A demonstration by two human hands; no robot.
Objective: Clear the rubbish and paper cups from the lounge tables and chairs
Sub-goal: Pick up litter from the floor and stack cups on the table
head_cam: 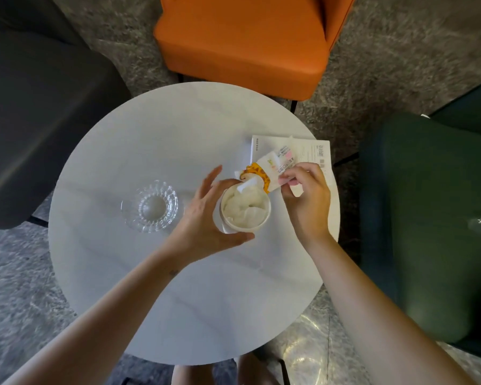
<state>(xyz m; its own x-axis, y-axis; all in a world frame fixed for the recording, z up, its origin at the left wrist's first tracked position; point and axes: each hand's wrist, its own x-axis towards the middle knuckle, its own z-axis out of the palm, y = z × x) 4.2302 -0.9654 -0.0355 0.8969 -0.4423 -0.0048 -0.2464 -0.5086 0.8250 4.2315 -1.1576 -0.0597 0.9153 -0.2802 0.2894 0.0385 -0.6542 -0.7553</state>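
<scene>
Paper cup [245,211] at left hand [206,218]: matt; glossy printed wrapper [272,168] at right hand [306,198]; clear ribbed glass dish [149,206] left of both.

I see white tissue [246,208] in the white paper cup [230,227], the clear glass dish [149,206] to its left on the round marble table [150,301]. Behind-right, the orange-and-white wrapper [264,170] overlaps the white printed leaflet [306,151].

Leaflet [308,151] print too small to read; left hand [203,218] hides paper cup [229,227] side; right hand [306,198] covers wrapper [270,168] end.

White round table [139,273], cream paper cup [233,226], orange-patterned white wrapper [264,173], clear ribbed glass dish [149,206], orange chair [242,43].
</scene>
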